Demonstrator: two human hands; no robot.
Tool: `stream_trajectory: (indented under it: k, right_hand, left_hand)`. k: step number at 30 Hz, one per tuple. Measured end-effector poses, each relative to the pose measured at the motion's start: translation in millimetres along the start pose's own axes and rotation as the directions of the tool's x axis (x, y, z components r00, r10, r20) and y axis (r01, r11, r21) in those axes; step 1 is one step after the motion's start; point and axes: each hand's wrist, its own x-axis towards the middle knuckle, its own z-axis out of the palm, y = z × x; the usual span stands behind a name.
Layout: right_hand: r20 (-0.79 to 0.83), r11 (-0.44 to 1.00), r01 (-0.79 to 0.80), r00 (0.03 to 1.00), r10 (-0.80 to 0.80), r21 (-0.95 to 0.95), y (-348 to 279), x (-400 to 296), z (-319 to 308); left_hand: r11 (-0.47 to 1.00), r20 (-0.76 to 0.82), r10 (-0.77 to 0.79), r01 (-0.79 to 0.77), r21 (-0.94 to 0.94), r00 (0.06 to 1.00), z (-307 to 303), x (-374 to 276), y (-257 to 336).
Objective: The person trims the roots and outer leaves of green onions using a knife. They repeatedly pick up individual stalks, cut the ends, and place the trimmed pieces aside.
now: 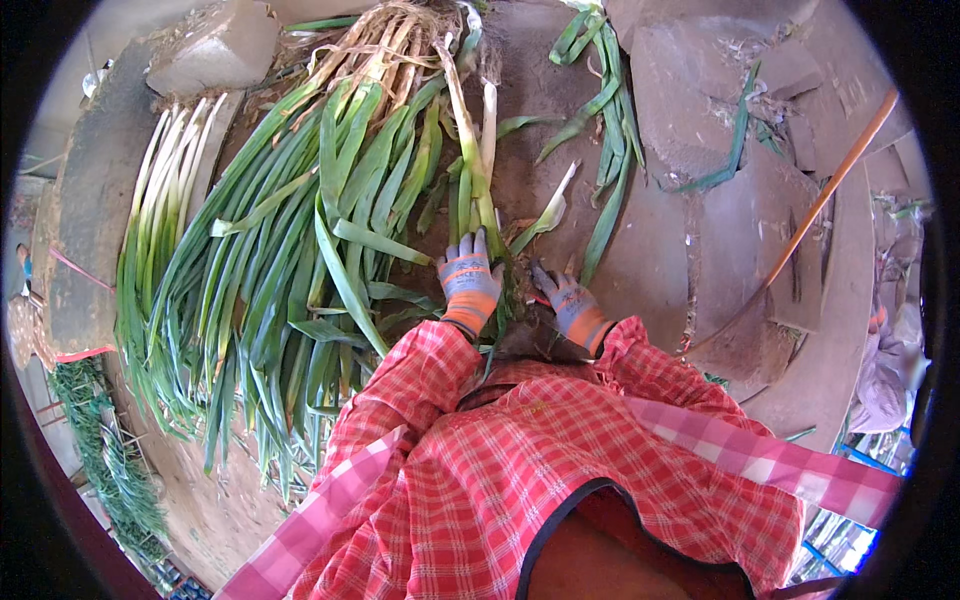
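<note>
My left hand (470,281), in a grey and orange coated work glove, lies over the green leaves of a long green onion (472,161). Its fingers point away from me, and whether they grip the stalk is unclear. To the right, my right hand (571,304), gloved alike, is low over the work surface with its fingers bent. A small red object (538,300) shows beside its palm; its kind and whether I hold it cannot be made out. Just beyond lies a short, peeled white-and-green onion piece (551,210). A big heap of unpeeled green onions (277,217) fills the left, roots at the far end.
Cleaned green onions (169,180) lie in a row at far left, near a stone block (217,49). Loose onion leaves (611,112) hang at the far right of the work area. A thin wooden stick (817,210) slants across stone slabs (675,97). Another person (881,382) is at the right edge.
</note>
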Motion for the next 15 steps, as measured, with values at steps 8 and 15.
stream_trajectory:
  k: [8, 15]
  right_hand:
    - [-0.098, 0.994, 0.08, 0.993, -0.072, 0.078, -6.4, 12.9, -14.5]
    - [-0.054, 0.992, 0.001, 0.998, 0.006, 0.123, -4.6, 59.8, -31.0]
  left_hand:
    - [0.969, 0.233, -0.133, 0.176, -0.173, 0.963, 11.2, 31.5, -49.3]
    - [0.826, 0.122, -0.135, 0.18, -0.534, 0.983, 37.7, 38.9, -75.1]
